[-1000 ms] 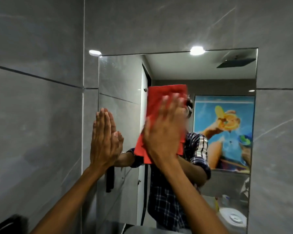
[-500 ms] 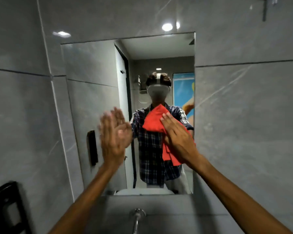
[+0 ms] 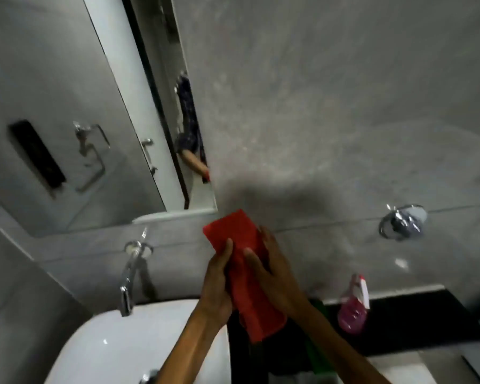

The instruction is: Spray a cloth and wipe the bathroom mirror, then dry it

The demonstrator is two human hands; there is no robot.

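A red cloth hangs between both my hands, below the mirror's lower right corner. My left hand grips its left side with the thumb on top. My right hand lies over its right side, fingers spread on the fabric. The mirror fills the upper left, seen at a slant. A pink spray bottle with a white head stands on the black counter to the right of my hands. The view is motion-blurred.
A white basin sits at the lower left under a chrome wall tap. A chrome fitting is mounted on the grey tiled wall at right. Something green lies under my right forearm.
My view has swung down from the mirror to the basin and counter. Both hands have left the glass, and my left hand now holds the red cloth together with the right.
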